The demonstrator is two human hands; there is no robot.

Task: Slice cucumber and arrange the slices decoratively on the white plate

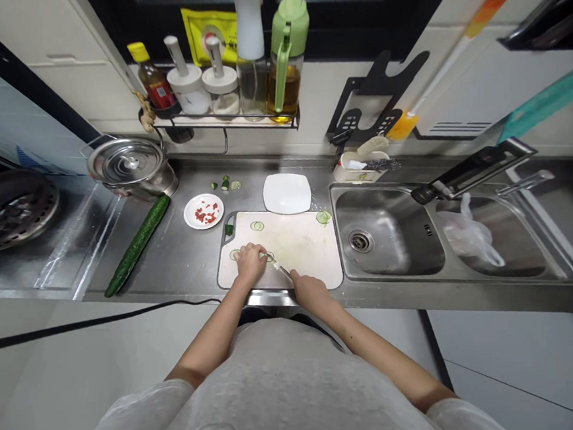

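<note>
My right hand [312, 289] grips a small knife [284, 271] by its handle, the blade pointing left and away from me. At the knife's tip lies a thin cucumber slice [270, 257], and my left hand [251, 265] holds it by the edge with bent fingers. Both hands are over the front of a white cutting board [299, 240]. Other cucumber slices [257, 226] rest flat on the board, one partly behind my left fingers. A small stack of slices [323, 218] sits at its back right corner, and a dark green cucumber end [228, 229] near its handle hole.
Behind the board stands a white square plate [287, 193]. To the left are a small plate [197, 214] with red bits, a whole cucumber [141, 241] and a lidded steel pot [134, 168]. The sink [393, 232] adjoins the board's right. Bottles fill a wall rack [228, 118].
</note>
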